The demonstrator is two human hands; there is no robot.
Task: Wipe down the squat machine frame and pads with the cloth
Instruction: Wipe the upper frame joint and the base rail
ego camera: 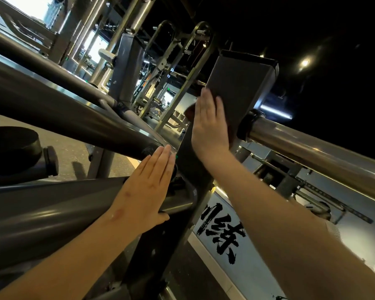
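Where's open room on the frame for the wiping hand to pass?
Bare face of the grey flat upright post, between the right hand on its dark cloth and the black top cap. Crowded: grey tube joint under left hand.

Single head cam, wide-angle, one view only.
Sits very close to the grey frame post (236, 83), looking along the arms with the left hand (147, 187) and right hand (210, 126) mid-picture. View is rolled hard: floor (74, 148) at left, dark ceiling (333, 29) and a lamp (305, 62) upper right. Pitch looks roughly level to slightly upward, though lens distortion makes that hard to call.
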